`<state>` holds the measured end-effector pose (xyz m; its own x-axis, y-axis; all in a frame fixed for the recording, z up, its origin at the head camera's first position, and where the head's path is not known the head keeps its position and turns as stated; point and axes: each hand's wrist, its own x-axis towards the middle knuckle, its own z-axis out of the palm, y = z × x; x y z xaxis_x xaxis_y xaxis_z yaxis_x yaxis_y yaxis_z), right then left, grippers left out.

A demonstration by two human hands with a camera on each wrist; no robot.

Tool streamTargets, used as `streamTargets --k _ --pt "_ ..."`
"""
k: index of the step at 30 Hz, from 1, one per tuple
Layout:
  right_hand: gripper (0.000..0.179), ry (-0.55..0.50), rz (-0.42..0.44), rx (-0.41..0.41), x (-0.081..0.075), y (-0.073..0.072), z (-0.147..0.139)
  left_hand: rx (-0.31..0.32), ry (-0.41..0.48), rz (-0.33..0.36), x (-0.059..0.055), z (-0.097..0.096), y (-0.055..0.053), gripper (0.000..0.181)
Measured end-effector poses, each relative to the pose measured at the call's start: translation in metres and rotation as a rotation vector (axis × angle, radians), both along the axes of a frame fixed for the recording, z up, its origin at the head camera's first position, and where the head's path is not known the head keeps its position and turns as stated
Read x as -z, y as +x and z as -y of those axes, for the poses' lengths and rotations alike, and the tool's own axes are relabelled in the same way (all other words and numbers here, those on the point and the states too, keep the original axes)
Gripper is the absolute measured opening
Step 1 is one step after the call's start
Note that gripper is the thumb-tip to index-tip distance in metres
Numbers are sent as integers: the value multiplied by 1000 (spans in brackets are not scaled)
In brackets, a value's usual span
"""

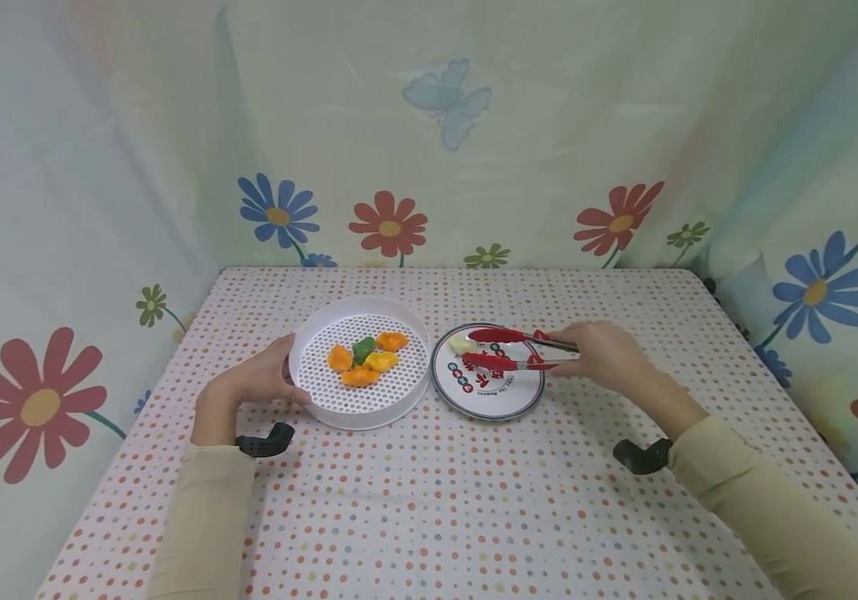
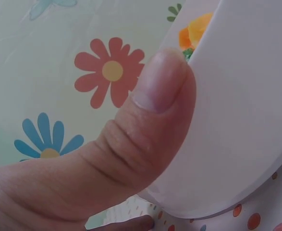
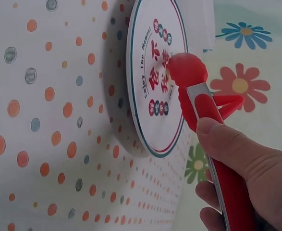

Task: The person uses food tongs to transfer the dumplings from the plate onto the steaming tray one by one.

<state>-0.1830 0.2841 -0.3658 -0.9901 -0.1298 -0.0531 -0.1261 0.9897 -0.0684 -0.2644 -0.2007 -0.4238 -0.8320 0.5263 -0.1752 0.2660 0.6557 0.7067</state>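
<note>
My left hand (image 1: pixel 263 375) holds the left side of a white round sieve (image 1: pixel 368 421) with a perforated bottom, its thumb (image 2: pixel 155 106) against the outer wall. Several small lumpy pieces lie grouped inside: orange (image 1: pixel 360 377), yellow (image 1: pixel 381 361) and one green (image 1: pixel 363 349). With my right hand (image 1: pixel 601 354) I grip metal tongs (image 3: pixel 222 178) with red tips. The tips (image 1: pixel 490 362) are spread apart and overlap a white plate (image 1: pixel 499 404) in the head view. Red lettering marks the plate, and a pale yellowish patch shows beside the tips at its left.
Sieve and plate stand side by side on a table covered with a dotted cloth (image 1: pixel 398 517). A flowered curtain (image 1: pixel 534 108) hangs behind the table and along both sides. Dark wrist devices (image 1: pixel 267 442) sit at both cuffs.
</note>
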Motion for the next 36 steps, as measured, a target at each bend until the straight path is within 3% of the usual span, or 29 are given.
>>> streamTargets --k 24,30,36 --pt "59 30 -62 -27 7 4 -1 -57 -68 38 -3 -1 2 127" --pt "63 -10 -35 15 3 9 -8 -47 -58 33 -2 0 2 126" --pt "58 -61 -81 19 -11 13 -14 -44 -49 26 -1 -1 0 124"
